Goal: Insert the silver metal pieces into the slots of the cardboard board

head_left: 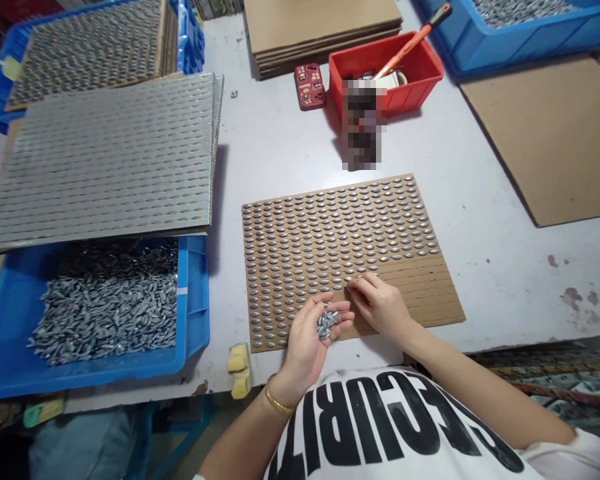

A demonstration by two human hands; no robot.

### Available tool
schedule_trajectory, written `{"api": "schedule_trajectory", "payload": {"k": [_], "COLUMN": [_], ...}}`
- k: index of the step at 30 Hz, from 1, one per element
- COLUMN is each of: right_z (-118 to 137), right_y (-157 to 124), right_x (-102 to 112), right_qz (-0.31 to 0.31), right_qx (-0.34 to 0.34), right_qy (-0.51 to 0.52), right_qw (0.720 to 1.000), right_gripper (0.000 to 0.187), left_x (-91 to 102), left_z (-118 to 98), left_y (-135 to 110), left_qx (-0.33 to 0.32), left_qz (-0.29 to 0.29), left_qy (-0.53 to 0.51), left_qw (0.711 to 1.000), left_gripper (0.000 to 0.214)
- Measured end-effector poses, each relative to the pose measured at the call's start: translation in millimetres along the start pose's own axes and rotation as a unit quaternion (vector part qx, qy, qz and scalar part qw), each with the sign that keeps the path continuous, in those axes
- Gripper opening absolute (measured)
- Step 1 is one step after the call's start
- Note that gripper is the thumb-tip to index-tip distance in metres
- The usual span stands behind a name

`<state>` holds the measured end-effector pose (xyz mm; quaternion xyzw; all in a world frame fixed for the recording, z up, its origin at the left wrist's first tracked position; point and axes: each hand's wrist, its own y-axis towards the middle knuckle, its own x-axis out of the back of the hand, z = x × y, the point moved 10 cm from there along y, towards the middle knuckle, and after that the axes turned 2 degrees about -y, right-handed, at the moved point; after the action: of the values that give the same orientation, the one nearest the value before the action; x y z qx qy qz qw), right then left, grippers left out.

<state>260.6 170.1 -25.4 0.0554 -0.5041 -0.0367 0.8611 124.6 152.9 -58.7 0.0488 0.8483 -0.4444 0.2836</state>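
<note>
My left hand [313,330] lies palm up over the near edge of a cardboard sheet [420,293], cupping a small heap of grey, leaf-shaped metal pieces [327,324]. With fingertips pinched together, my right hand [383,303] touches the sheet at the end of a row, on a metal piece [349,279] partly hidden by the fingers. Rows of the same pieces [325,220] cover the sheet's far and left parts. Its lower right part shows bare cardboard with thin parallel lines.
At left, a blue bin [193,313] holds loose metal pieces, with filled sheets [115,153] resting above it. Beyond are stacked cardboard [325,27], a red phone case [310,87], a red box [410,87] with an orange-handled tool, and another blue bin [545,43]. Yellow blocks [239,370] sit at the table edge.
</note>
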Motion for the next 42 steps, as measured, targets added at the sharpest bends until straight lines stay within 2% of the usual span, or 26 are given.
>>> {"api": "schedule_trajectory", "payload": {"k": [3,7,10,12,14,16,18,19,21,24,26,28,29,32,34,36,38,42], "right_z": [3.6,0.9,-2.8,-6.1,-10.4,-10.2,-5.5,-4.1,-4.8,-10.4,-13.1,-18.7,-23.9,-35.9,-31.2,-24.3,-19.9,-17.4], "right_y": [0.9,1.8,1.4,0.0,-4.3,-12.8,-21.6,-24.9,-29.3,-33.9,-35.4,-34.2,-31.4,-18.1,-12.2,-9.8,-9.0,-8.2], "right_x": [0.5,-3.0,0.3,5.3,3.4,-7.2,-16.3,-18.4,-19.8,-19.0,-18.1,-15.1,-10.7,13.3,21.5,19.0,15.5,13.8], "right_qz": [-0.003,0.017,0.029,0.035,0.066,0.122,0.170,0.181,0.187,0.181,0.187,0.180,0.161,0.059,0.024,0.022,0.021,0.021], "right_qx": [0.006,0.008,-0.004,-0.036,-0.100,-0.173,-0.220,-0.233,-0.251,-0.267,-0.262,-0.246,-0.231,-0.134,-0.044,0.029,0.073,0.103], "right_qy": [-0.039,-0.034,0.042,0.153,0.298,0.426,0.503,0.524,0.549,0.562,0.557,0.532,0.505,0.349,0.233,0.150,0.095,0.017], "right_qw": [0.999,0.999,0.999,0.987,0.947,0.880,0.818,0.799,0.775,0.761,0.766,0.790,0.816,0.925,0.971,0.988,0.993,0.994], "right_gripper": [0.020,0.021,0.021,0.018,0.017,0.022,0.027,0.027,0.027,0.025,0.024,0.022,0.020,0.012,0.013,0.020,0.025,0.026], "left_x": [-1.9,-4.9,-2.5,-2.4,-4.4,-6.8,-9.0,-10.1,-12.2,-15.3,-17.6,-18.0,-17.2,-12.4,-11.3,-12.8,-15.2,-19.6], "left_z": [1.8,1.5,-0.2,1.3,3.4,3.0,0.0,-1.7,-2.8,1.9,5.1,6.5,7.0,2.8,0.2,6.5,18.8,30.4], "left_y": [-0.1,0.6,1.9,2.7,3.4,4.1,4.8,5.1,6.1,8.6,10.2,11.5,11.9,11.9,11.5,11.5,11.5,12.5], "left_qx": [-0.002,-0.014,-0.030,-0.029,-0.025,-0.036,-0.060,-0.073,-0.090,-0.082,-0.070,-0.053,-0.040,-0.024,-0.023,0.005,0.053,0.090], "left_qz": [0.002,0.020,0.016,0.018,0.024,0.027,0.028,0.027,0.028,0.033,0.037,0.034,0.029,0.007,0.007,0.021,0.041,0.057], "left_qy": [0.012,0.056,0.073,0.074,0.075,0.082,0.103,0.124,0.177,0.231,0.233,0.204,0.177,0.094,0.090,0.129,0.172,0.190], "left_qw": [1.000,0.998,0.997,0.997,0.997,0.996,0.992,0.989,0.980,0.969,0.969,0.977,0.983,0.995,0.996,0.991,0.983,0.976], "left_gripper": [0.020,0.022,0.023,0.024,0.024,0.022,0.018,0.017,0.017,0.018,0.020,0.023,0.026,0.029,0.031,0.037,0.045,0.061]}}
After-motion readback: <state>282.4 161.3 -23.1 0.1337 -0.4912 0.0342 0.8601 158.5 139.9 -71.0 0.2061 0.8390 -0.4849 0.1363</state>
